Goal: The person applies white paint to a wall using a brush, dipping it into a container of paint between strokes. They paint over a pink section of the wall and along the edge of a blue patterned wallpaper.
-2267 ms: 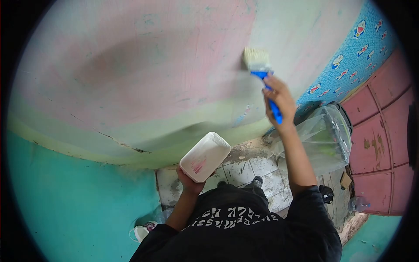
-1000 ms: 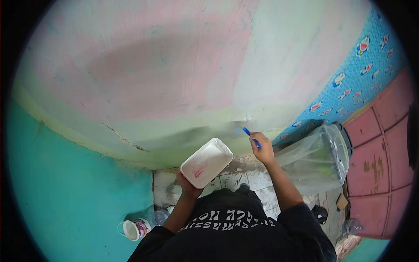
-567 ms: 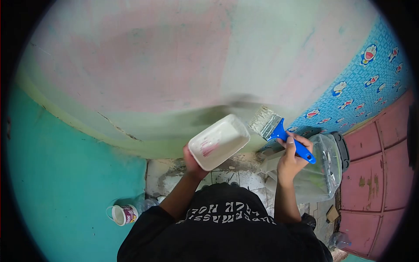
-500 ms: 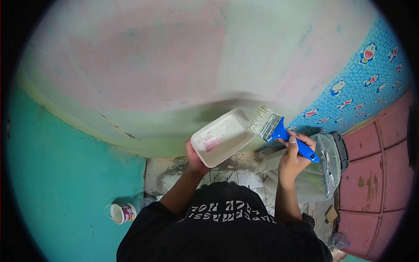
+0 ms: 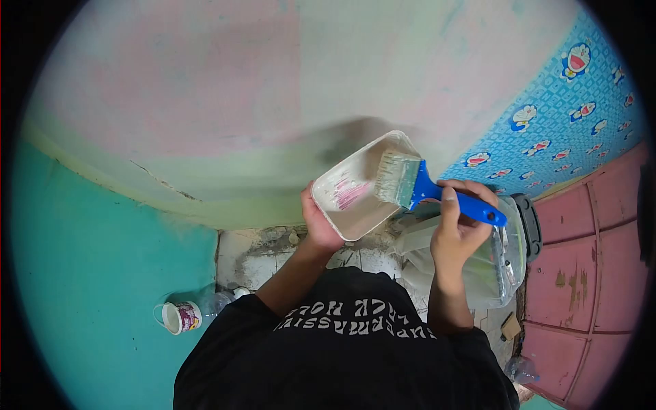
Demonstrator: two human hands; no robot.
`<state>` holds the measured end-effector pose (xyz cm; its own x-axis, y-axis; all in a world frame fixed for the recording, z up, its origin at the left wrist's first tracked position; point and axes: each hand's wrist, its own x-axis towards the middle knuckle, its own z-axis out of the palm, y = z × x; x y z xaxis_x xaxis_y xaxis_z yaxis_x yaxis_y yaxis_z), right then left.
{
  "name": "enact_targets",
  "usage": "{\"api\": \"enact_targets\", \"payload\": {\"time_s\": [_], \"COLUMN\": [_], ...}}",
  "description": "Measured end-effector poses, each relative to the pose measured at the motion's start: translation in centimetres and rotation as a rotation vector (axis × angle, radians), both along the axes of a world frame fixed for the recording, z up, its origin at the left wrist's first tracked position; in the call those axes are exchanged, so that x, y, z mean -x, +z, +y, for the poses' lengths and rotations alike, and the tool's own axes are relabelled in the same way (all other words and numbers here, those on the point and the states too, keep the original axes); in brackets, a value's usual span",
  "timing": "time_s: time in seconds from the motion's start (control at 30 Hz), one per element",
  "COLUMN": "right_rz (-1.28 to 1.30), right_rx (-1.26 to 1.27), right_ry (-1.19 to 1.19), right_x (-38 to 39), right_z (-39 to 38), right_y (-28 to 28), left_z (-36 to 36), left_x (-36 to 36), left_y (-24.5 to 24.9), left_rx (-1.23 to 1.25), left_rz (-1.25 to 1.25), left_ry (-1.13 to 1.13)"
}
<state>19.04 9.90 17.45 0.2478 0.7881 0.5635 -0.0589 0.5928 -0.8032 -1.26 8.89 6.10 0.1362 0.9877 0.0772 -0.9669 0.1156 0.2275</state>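
Observation:
My left hand (image 5: 322, 222) grips a white rectangular tray (image 5: 365, 222) by its left side, tilted in front of the wall. Pink streaks and pale paint mark the inside of it. In my right hand (image 5: 459, 229) is a wide paintbrush (image 5: 427, 188) with a blue handle, fingers wrapped round the handle. Its pale, paint-coated bristles point left and overlap the right part of the tray's inside. The wall (image 5: 239, 82) behind is patchy pink and pale green.
Blue cartoon wallpaper (image 5: 533, 130) covers the right wall, above pink panels (image 5: 560, 280). A clear plastic bin (image 5: 502, 273) stands under my right hand. A small white bucket (image 5: 181, 318) sits by the turquoise wall (image 5: 102, 273) at left. A plastic bottle (image 5: 523, 369) lies at lower right.
The paintbrush has moved from beside the tray's right rim to over its inside, bristles now turned left. The tray sits slightly higher and further right in view.

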Motion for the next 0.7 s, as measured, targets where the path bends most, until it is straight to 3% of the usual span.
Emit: {"api": "enact_targets", "payload": {"time_s": [0.1,0.4,0.5,0.53,0.67,0.7], "right_rz": [-0.053,-0.503,-0.550,-0.541,-0.108,-0.197], "right_rx": [0.083,0.028,-0.032,0.039,0.276,0.251], "right_ry": [0.029,-0.122,-0.008,0.102,0.184,0.123], "right_x": [0.0,2.1,2.7,2.4,1.4,0.6], "right_z": [0.6,1.5,0.4,-0.1,0.7,1.0], "right_y": [-0.3,0.1,0.0,0.0,-1.1,-1.2], "left_z": [0.1,-0.2,-0.4,-0.5,-0.9,-0.9], "left_x": [-1.0,-2.8,-3.2,-3.2,-3.4,-3.6], "left_y": [0.6,1.4,0.4,-0.1,-0.4,-0.2], "left_rx": [0.110,0.047,0.056,0.052,0.086,0.106], "left_rz": [0.056,0.236,0.240,0.235,0.242,0.250], "left_ry": [0.072,0.122,0.113,0.102,0.104,0.116]}}
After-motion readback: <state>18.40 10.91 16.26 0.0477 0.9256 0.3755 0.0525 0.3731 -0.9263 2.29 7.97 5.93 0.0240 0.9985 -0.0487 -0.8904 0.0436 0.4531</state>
